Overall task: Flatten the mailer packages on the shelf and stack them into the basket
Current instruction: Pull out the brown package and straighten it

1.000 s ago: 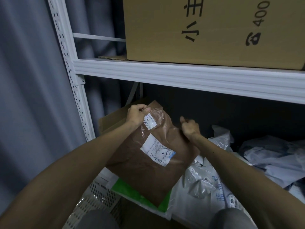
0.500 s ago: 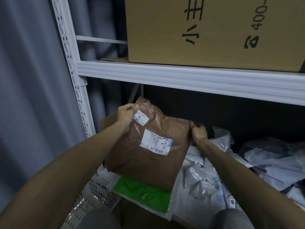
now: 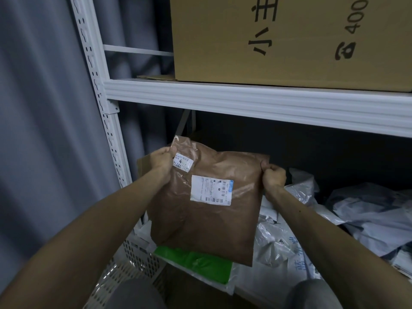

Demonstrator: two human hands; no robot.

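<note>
Raised: one brown mailer [image 3: 207, 210], two hands.

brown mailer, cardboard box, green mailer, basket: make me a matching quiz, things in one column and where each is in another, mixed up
Things:
1. brown mailer
2. cardboard box
3. green mailer
4. basket

Places:
A. on the upper shelf
B. bottom left, with holes in its wall
C. pinched at both top corners by the hands
D. just under the brown mailer's lower edge

Pairs: 1-C, 2-A, 3-D, 4-B
</note>
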